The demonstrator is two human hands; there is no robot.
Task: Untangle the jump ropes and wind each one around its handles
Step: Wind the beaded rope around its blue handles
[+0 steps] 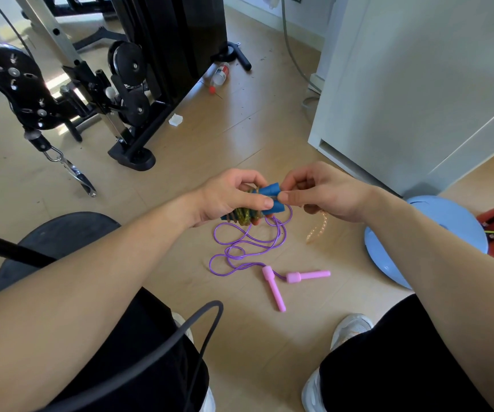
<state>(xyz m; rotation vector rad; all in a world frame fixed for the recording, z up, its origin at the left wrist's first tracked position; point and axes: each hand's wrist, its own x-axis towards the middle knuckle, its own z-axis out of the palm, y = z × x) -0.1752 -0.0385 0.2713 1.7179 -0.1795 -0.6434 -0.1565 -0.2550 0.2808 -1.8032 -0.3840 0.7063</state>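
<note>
Blue handles (272,194) in left hand (228,199), right hand (326,194) pinching orange rope (317,231) beside

No text or label can be read.

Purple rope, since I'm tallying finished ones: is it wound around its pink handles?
No, the purple rope lies in loose loops on the floor, its pink handles bare.

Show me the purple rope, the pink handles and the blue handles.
purple rope (234,248), head view, loops on the floor.
pink handles (311,275), head view, shaft of the right one.
blue handles (271,190), head view, flared end between the hands.
</note>
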